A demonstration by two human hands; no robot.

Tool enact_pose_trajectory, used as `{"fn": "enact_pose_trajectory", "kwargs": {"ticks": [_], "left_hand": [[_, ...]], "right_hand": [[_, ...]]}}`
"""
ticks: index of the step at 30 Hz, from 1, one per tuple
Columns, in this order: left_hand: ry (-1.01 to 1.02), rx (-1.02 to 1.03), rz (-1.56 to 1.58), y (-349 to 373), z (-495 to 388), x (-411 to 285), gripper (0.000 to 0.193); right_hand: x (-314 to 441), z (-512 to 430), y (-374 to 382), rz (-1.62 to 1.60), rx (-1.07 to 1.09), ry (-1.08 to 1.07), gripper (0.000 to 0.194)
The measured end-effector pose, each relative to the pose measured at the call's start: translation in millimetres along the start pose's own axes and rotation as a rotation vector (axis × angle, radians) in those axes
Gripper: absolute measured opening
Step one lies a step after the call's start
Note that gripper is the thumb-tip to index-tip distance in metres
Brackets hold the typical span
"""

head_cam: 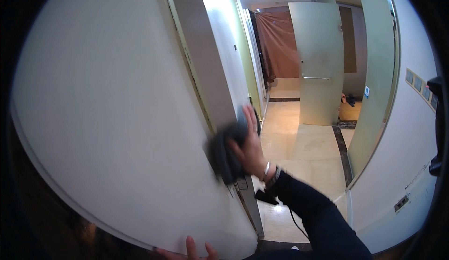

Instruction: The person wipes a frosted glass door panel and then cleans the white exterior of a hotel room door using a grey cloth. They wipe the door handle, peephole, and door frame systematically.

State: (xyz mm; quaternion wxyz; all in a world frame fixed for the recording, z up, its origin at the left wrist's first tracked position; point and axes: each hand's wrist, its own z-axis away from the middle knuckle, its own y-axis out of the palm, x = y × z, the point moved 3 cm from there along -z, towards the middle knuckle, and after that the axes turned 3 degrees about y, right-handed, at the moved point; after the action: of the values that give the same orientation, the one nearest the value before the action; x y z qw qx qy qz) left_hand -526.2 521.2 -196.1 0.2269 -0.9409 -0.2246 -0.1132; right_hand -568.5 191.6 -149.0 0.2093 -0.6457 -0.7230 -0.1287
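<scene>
A dark grey cloth, blurred, is pressed under my right hand against the hinge-side frame of a white door. My fingers point up along the frame, and the thumb lies across the cloth. A bracelet and a dark sleeve cover that wrist and arm. Below the cloth, a metal hinge partly shows. At the bottom edge of the view, the spread fingers of my left hand rest against the lower part of the door; the rest of that hand is cut off.
Beyond the doorway runs a beige tiled floor. A frosted glass door with a bar handle stands ajar, near a brown curtain. Slippers lie behind it. Wall switches and a door chain are at the right.
</scene>
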Motion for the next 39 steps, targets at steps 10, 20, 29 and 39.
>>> {"fn": "enact_pose_trajectory", "kwargs": {"ticks": [10, 20, 29, 39], "left_hand": [[0.105, -0.116, 0.028, -1.3, -2.2, 0.8, 0.050], [-0.087, -0.102, 0.082, 5.5, 4.7, -0.5, 0.048], [-0.057, -0.020, 0.187, 9.9, 10.0, 4.1, 0.080], [-0.062, -0.354, 0.493, 26.6, 37.7, 10.4, 0.089]], "right_hand": [[161.3, -241.7, 8.0, 0.055, -0.279, -0.606, 0.064], [129.3, -95.2, 47.9, -0.415, 0.186, -0.327, 0.096], [151.4, -172.1, 57.5, -0.315, 0.011, -0.223, 0.082], [299.4, -66.8, 47.8, 0.062, 0.078, -0.759, 0.100]]}}
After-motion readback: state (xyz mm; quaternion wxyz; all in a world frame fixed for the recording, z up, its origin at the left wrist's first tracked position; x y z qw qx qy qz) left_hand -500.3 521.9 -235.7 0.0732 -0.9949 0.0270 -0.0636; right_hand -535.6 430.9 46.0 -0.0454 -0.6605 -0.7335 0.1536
